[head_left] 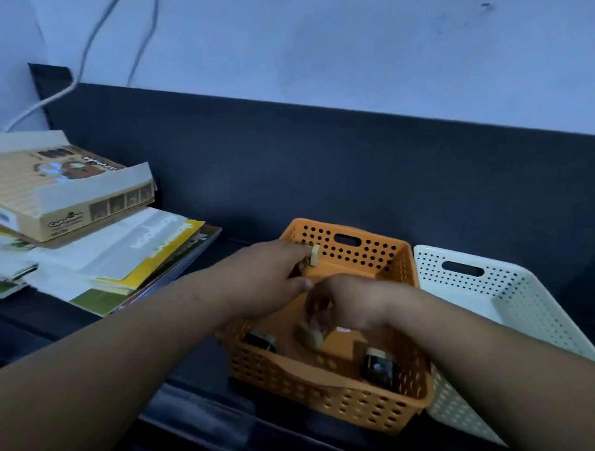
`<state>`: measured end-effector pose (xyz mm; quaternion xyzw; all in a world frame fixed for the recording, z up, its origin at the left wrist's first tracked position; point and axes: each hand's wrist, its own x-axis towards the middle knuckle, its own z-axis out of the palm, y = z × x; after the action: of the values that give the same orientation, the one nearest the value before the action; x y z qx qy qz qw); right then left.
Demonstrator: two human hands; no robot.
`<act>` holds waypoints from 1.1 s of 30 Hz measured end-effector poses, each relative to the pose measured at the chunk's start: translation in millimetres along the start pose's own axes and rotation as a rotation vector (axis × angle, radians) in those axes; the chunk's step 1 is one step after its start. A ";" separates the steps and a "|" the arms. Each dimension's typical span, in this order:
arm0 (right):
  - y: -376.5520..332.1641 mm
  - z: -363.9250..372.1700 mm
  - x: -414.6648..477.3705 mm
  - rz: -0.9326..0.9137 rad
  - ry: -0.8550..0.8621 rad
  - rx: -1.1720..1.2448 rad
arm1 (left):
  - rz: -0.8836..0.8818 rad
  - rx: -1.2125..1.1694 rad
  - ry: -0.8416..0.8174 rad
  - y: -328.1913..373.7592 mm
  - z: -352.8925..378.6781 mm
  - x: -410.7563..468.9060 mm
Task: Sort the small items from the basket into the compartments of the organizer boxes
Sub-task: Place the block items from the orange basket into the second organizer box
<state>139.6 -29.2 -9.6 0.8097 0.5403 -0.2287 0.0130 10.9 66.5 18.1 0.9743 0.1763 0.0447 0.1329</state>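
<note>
Your left hand [271,277] reaches over the far left corner of the orange basket [329,398], pinching a small pale piece [314,255] at its fingertips. Your right hand [356,301] dips inside the basket, fingers curled down just above a tan item [308,338], but it is too blurred to tell whether it grips anything. Two dark items [378,369] lie near the basket's front wall, and a white perforated basket [514,305] stands just beside it on the right.

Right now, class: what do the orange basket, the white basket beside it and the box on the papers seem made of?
Orange basket: probably moulded plastic, matte; uniform colour, regular holes, cut-out handle. White basket: likely the same, with finer perforations. Box: apparently printed cardboard, with a loose pale flap.
</note>
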 end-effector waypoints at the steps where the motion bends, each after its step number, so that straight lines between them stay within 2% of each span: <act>1: 4.7 -0.5 2.1 0.031 0.045 0.001 | 0.008 0.000 -0.006 -0.2 0.4 2.8; 4: 11.6 0.4 3.6 0.078 -0.023 0.079 | 0.033 -0.017 -0.031 -4.8 3.1 15.0; 7: 8.2 7.4 4.3 0.135 -0.067 0.053 | 0.075 -0.024 -0.075 -9.5 6.5 25.8; 9: 9.2 3.6 2.5 0.182 0.029 0.015 | 0.094 -0.038 -0.105 -8.8 7.7 30.0; 12: 22.2 -16.9 -9.1 0.204 0.311 -0.025 | 0.098 -0.090 -0.158 -4.2 11.1 34.7; 14: 33.3 -31.7 -20.8 0.240 0.503 0.054 | 0.103 -0.113 -0.215 3.5 16.8 38.5; 17: 41.1 -41.3 -40.2 0.246 0.656 0.262 | 0.170 -0.094 -0.365 28.7 29.3 46.2; 22: 37.5 -29.8 -62.7 0.252 0.716 0.383 | 0.274 -0.038 -0.626 62.9 53.9 49.5; 26: 38.5 -18.5 -80.4 0.284 0.761 0.473 | 0.294 0.014 -0.618 69.9 71.5 52.0; 33: 46.4 -5.1 -99.1 0.320 0.816 0.589 | 0.318 -0.217 -0.635 67.8 64.3 48.9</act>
<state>151.4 -133.3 22.6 0.8746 0.2837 -0.0320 -0.3918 87.7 7.1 -23.1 0.9351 -0.0329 -0.2215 0.2748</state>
